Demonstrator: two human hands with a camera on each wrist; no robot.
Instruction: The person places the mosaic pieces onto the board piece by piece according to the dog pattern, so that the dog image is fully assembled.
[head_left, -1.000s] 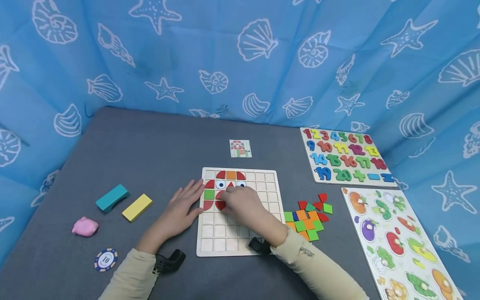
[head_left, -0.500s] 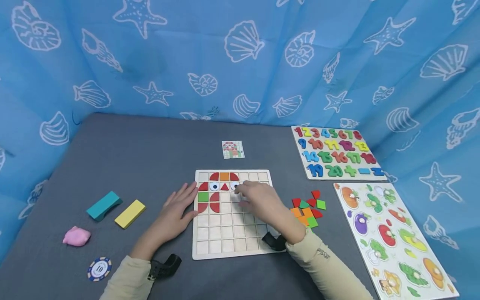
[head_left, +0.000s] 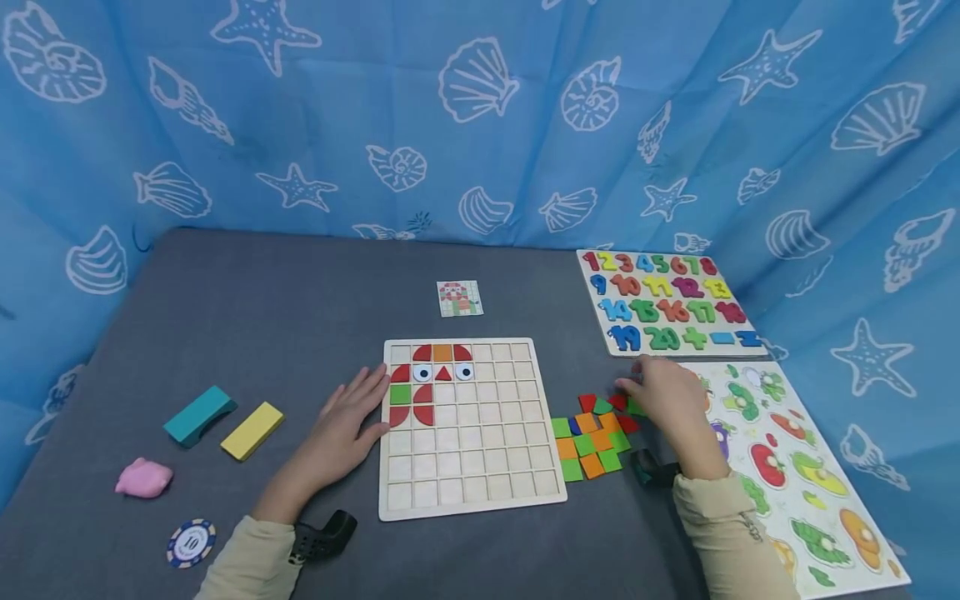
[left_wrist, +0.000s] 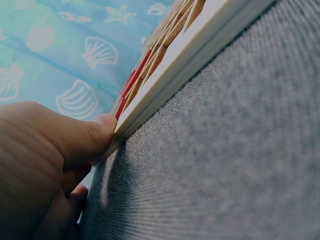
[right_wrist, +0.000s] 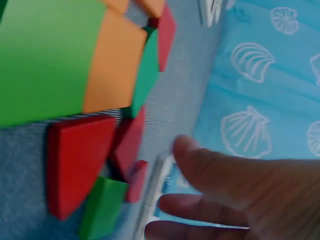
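Observation:
A wooden grid board [head_left: 480,467] lies on the grey cloth. Its upper left cells hold red curved pieces, an orange square [head_left: 443,352], a green square [head_left: 401,394] and two eye pieces. My left hand [head_left: 339,433] rests along the board's left edge with fingers straight; in the left wrist view the thumb [left_wrist: 85,137] touches the board's side. Beyond the loose pieces, my right hand [head_left: 672,408] hovers near a red curved piece [right_wrist: 80,162] and a small green piece [right_wrist: 103,207]. Nothing shows between its thumb and fingers, which stand apart.
Loose coloured pieces [head_left: 584,444] lie right of the board. A small pattern card [head_left: 460,298] sits behind it. Number [head_left: 672,312] and vegetable [head_left: 806,500] puzzles lie right. Left are a teal block [head_left: 198,417], yellow block [head_left: 252,431], pink pig [head_left: 144,478] and chip [head_left: 191,543].
My right hand has left the board's patterned cells and moved right to the far side of the loose pieces. My left hand stays at the board's edge. The head view has shifted slightly.

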